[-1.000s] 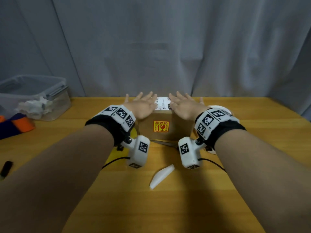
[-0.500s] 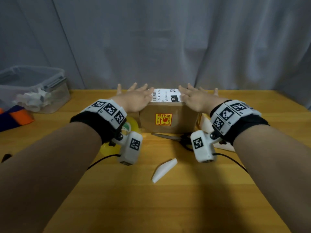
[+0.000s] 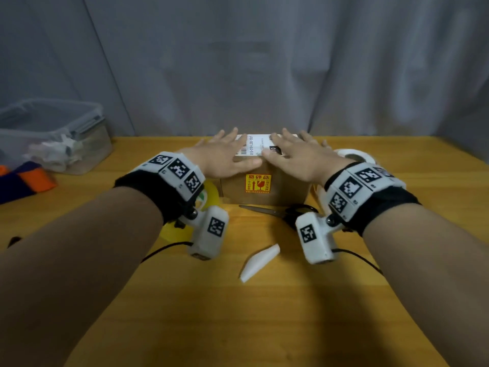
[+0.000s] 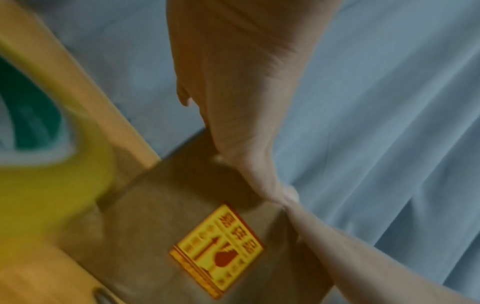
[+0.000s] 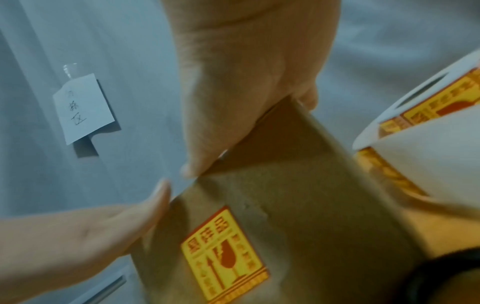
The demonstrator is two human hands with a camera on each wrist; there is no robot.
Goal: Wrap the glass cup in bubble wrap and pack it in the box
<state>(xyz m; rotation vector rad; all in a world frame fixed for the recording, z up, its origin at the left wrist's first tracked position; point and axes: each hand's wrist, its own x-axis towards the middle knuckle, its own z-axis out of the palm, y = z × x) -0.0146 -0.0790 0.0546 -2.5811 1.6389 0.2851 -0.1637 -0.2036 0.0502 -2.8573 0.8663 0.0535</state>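
Observation:
A closed brown cardboard box [image 3: 280, 192] stands at the back middle of the wooden table, with a yellow-and-red fragile sticker [image 3: 258, 183] on its near face and a white shipping label [image 3: 255, 147] on top. My left hand [image 3: 225, 154] lies flat on the left half of the lid, fingers straight. My right hand [image 3: 293, 152] lies flat on the right half, fingers spread. The wrist views show the box [image 4: 155, 236] [image 5: 298, 205] from below each palm, with the thumbs nearly meeting at its front edge. The glass cup and bubble wrap are not visible.
Black-handled scissors [image 3: 285, 211] lie just before the box. A yellow tape roll [image 3: 209, 194] sits left of it, a roll of fragile stickers [image 3: 354, 154] right. A white paper strip [image 3: 260, 262] lies nearer me. A clear plastic bin [image 3: 53, 133] stands far left by an orange-purple cloth [image 3: 23, 181].
Both hands drew apart half a second ago and have now come back together on the lid. The box has not moved.

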